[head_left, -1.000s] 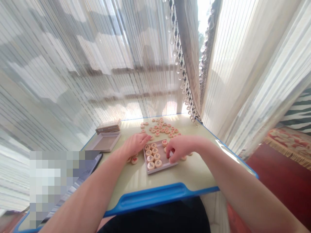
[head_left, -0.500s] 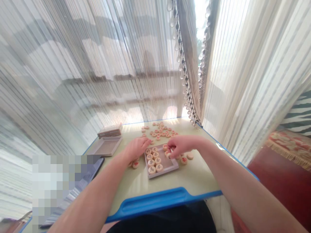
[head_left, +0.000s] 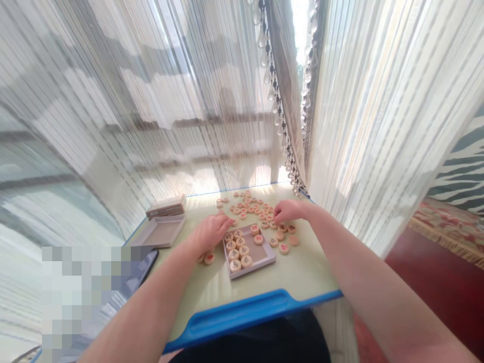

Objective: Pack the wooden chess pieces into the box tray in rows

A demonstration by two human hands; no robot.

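Just off the far left corner of a shallow tray-like box point(head_left: 252, 267), my left hand point(head_left: 215, 231) rests with fingers pressed together. Whatever its fingers hold, if anything, is hidden. Inside the box, black-marked Chinese chess pieces point(head_left: 240, 242) form two columns on the left; two red-marked pieces point(head_left: 258, 239) sit by its far right side. My right hand point(head_left: 290, 209) is beyond the box to the right, its fingers bent down and drawn together at a black-marked piece point(head_left: 273, 225). I cannot make out whether it grips one.
Many loose pieces point(head_left: 247, 204) spread over the far middle of the table point(head_left: 302, 272). Others point(head_left: 209, 258) lie left of the box. An empty box lid point(head_left: 164, 233) and a stacked packet point(head_left: 166, 205) stand far left, near a dark-edged device point(head_left: 149, 267). Curtains hang behind.
My right hand has moved from over the box's right side out to the loose pieces beyond it. A second red-marked piece now shows clear in the box. My left hand stays put.
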